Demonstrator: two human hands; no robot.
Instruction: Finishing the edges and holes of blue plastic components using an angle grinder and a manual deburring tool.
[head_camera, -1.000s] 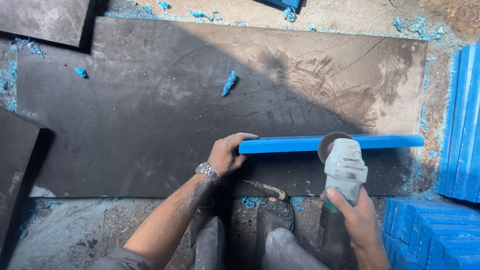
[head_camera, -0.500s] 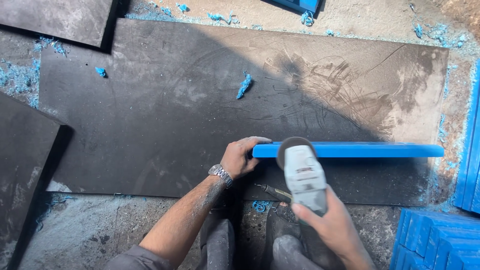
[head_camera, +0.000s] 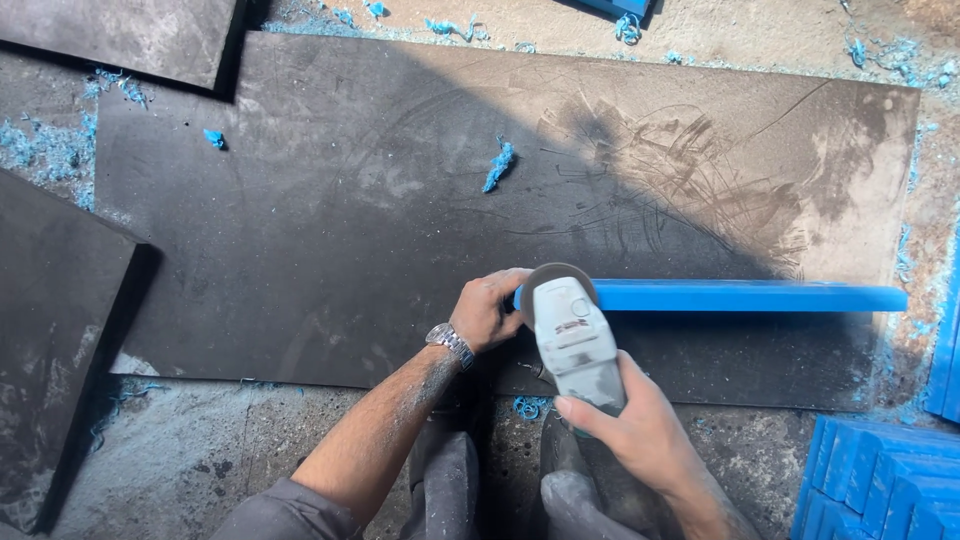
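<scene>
Fingers of your left hand (head_camera: 492, 308) curl down over the near end of the blue bar (head_camera: 745, 296), hiding that end, while your right hand (head_camera: 640, 435) wraps shut round the grinder (head_camera: 575, 340), whose body covers most of its disc. That straight, smooth bar lies flat on the dusty, scuffed dark board (head_camera: 330, 220). Curly blue shavings (head_camera: 498, 166) litter it; stacked blue strips (head_camera: 880, 485) are cut off at the lower right.
</scene>
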